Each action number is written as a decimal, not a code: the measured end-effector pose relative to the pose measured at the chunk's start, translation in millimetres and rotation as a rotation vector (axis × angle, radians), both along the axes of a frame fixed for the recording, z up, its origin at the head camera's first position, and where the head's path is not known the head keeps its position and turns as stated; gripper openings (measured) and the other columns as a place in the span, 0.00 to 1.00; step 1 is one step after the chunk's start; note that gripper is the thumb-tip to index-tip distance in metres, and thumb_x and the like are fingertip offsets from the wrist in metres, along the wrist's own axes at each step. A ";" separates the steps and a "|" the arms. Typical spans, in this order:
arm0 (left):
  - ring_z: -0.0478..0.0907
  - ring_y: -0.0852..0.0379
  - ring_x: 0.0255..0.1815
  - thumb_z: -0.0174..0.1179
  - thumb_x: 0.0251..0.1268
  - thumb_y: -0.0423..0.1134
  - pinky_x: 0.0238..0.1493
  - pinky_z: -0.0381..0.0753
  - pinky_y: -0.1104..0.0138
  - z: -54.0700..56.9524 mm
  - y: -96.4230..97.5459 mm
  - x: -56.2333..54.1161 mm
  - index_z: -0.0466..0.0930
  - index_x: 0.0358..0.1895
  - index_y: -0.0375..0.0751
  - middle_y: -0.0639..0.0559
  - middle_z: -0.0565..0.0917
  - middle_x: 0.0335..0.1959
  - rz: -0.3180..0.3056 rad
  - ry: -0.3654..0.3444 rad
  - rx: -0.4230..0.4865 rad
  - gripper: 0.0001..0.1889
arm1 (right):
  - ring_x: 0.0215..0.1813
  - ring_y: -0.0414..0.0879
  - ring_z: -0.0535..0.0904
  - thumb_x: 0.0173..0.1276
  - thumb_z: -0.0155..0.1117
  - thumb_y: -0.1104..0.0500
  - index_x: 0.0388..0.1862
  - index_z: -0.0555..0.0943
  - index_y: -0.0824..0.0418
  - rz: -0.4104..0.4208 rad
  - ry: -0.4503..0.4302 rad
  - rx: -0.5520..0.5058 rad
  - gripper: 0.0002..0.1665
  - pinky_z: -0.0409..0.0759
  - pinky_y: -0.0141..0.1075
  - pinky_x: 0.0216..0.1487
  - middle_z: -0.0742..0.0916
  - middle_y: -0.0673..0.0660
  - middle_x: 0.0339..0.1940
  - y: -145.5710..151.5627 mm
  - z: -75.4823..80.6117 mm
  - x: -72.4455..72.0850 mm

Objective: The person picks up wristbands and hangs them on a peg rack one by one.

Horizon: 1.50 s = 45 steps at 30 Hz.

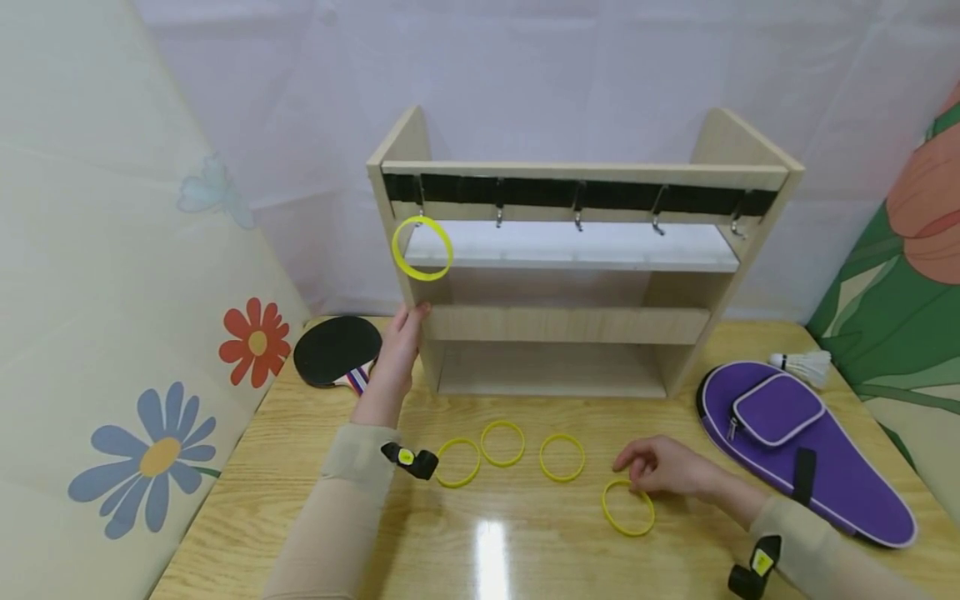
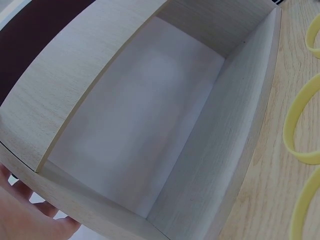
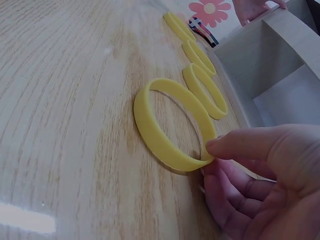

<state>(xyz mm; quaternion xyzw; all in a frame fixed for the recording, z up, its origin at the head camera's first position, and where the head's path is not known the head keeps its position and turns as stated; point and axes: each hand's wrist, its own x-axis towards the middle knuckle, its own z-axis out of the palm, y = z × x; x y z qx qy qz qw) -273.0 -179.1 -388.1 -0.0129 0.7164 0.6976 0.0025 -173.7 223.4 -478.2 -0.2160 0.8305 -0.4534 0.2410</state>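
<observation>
A small wooden rack (image 1: 570, 325) stands at the back, with a row of metal hooks (image 1: 578, 218) along its black upper strip. My left hand (image 1: 401, 342) holds the rack's left side panel, fingers at its edge; the left wrist view shows several fingers (image 2: 47, 207) along the outside. From the leftmost hook hangs one yellow ring (image 1: 450, 250). On the table by my right hand (image 1: 663, 468) is another yellow ring (image 3: 150, 127), its near edge pinched between thumb and fingers. Three more yellow rings (image 1: 562, 457) lie in a row in front of the rack.
A black table tennis paddle (image 1: 337, 350) lies left of the rack, partly behind my left arm. To the right are a purple paddle case (image 1: 780, 417) and a white shuttlecock (image 1: 806, 367). Flowered cloth hangs on both sides of the wooden table (image 1: 300, 442).
</observation>
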 end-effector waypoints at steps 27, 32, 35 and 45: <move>0.64 0.47 0.67 0.42 0.75 0.48 0.75 0.56 0.53 1.6 2.7 0.6 0.59 0.76 0.47 0.39 0.68 0.67 0.028 0.019 0.024 0.29 | 0.33 0.36 0.80 0.62 0.62 0.69 0.52 0.77 0.83 -0.056 -0.203 -0.097 0.22 0.82 0.29 0.36 0.87 0.59 0.38 6.4 22.5 -9.8; 0.65 0.47 0.66 0.42 0.75 0.48 0.75 0.57 0.53 1.3 2.1 0.4 0.60 0.75 0.46 0.39 0.69 0.66 0.026 0.017 0.023 0.28 | 0.36 0.38 0.83 0.65 0.62 0.69 0.54 0.75 0.84 -0.085 -0.207 -0.126 0.22 0.84 0.33 0.41 0.85 0.69 0.48 7.9 24.8 -13.0; 0.65 0.47 0.66 0.42 0.75 0.48 0.75 0.57 0.53 1.1 1.9 0.4 0.60 0.75 0.46 0.38 0.69 0.66 0.028 0.019 0.022 0.28 | 0.40 0.38 0.83 0.65 0.62 0.68 0.55 0.74 0.85 -0.076 -0.208 -0.157 0.23 0.84 0.33 0.44 0.84 0.73 0.50 8.1 26.2 -15.4; 0.65 0.48 0.66 0.43 0.76 0.48 0.74 0.57 0.53 -1.9 2.2 -0.2 0.61 0.74 0.47 0.40 0.69 0.65 0.034 0.029 0.035 0.27 | 0.42 0.37 0.83 0.66 0.61 0.66 0.59 0.72 0.84 -0.096 -0.201 -0.195 0.27 0.83 0.36 0.48 0.86 0.62 0.45 4.2 39.0 -22.5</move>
